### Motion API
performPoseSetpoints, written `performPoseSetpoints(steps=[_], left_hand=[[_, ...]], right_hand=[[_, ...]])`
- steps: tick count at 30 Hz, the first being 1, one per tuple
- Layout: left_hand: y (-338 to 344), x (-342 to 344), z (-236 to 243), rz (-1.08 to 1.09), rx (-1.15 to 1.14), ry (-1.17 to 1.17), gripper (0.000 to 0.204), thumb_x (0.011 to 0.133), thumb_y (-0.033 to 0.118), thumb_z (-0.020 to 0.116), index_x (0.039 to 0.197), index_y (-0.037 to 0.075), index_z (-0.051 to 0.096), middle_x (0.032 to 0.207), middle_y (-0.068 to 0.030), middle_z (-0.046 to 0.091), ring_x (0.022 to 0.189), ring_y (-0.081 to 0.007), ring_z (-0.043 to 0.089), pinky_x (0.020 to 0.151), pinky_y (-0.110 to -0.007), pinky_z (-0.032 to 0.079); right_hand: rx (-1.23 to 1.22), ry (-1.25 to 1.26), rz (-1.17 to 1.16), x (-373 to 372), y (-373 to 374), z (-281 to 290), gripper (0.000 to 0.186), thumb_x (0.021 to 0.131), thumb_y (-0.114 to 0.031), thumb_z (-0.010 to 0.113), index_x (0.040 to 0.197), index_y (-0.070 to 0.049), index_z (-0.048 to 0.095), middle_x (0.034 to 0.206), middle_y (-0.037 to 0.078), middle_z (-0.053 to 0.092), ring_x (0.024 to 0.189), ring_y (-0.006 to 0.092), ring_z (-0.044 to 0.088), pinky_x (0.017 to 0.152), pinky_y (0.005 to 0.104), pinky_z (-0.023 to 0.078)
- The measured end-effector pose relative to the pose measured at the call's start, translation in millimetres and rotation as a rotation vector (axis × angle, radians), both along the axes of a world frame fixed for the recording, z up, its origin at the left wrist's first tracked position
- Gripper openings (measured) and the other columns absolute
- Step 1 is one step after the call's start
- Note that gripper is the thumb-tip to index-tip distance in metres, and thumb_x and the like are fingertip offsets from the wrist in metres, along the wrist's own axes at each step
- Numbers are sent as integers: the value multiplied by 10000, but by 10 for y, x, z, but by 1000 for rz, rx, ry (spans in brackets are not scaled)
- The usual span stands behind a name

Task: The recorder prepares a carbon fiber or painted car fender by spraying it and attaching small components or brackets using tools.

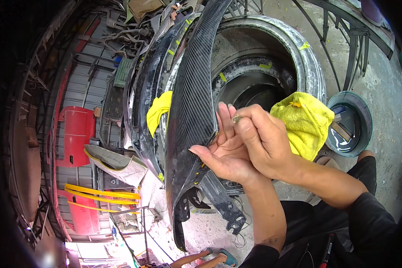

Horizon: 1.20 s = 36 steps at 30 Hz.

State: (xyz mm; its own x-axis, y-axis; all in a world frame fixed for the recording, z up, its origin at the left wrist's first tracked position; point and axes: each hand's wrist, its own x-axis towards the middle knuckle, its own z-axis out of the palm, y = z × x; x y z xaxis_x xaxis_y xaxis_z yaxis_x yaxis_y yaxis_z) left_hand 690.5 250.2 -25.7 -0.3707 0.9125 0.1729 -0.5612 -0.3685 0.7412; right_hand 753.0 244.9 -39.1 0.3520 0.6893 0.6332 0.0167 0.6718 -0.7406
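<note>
A long, curved, carbon-fibre car body panel stands in front of me, leaning along stacked tyres. My left hand is open, palm up, its fingers spread beside the panel's right edge and its thumb over the lower part of the panel. Just above that palm, my right hand is closed in a pinch. A tiny greyish bit shows at its fingertips, too small to name. A yellow cloth drapes over the tyre behind my right hand. Another yellow cloth lies left of the panel.
A bucket with water and a wooden-handled tool stands at the right. Dark body panels lean behind the carbon-fibre one. Red panels and yellow strips are at the left. Another person's sandalled feet show at the bottom.
</note>
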Motion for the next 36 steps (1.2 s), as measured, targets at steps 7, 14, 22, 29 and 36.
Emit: performPoseSetpoints(steps=[7,14,22,29,36], left_hand=[[-37,17,2,-91,-2,-127,873,947,607,385,1208,-221,480,1242,-336,544,1221,-400,522,1079,-453,393],[14,-80,-14,-142,223,-317,843,950,585,393,1269,-192,459,1270,-348,522,1287,-485,434,1124,-523,326],[-23,-182,-133,-409,283,-280,982,871,651,503,1472,-72,219,1518,-362,156,1449,-473,67,1178,-595,111],[-37,-101,-207,-399,324,-541,767,925,560,503,1347,-78,448,1375,-282,464,1292,-457,446,1059,-504,438],[3,-48,-298,-431,441,-670,641,912,415,641,1283,-83,482,1303,-271,523,1206,-415,545,1013,-457,495]], right_hand=[[47,-367,-106,156,87,124,221,791,-93,686,985,-15,615,791,130,596,678,297,588,602,352,440],[-269,142,242,457,-318,806,449,993,-319,422,1155,52,616,743,-13,484,673,73,402,631,212,331],[-883,898,979,76,-464,448,182,1033,-198,446,1000,-42,535,779,46,608,616,168,610,573,260,495],[-329,-449,170,290,-315,540,100,910,-80,590,860,3,567,717,119,556,655,265,579,579,354,443],[370,-1864,-6,548,94,1491,82,725,-131,633,803,-137,612,766,-12,532,792,156,587,721,326,384]])
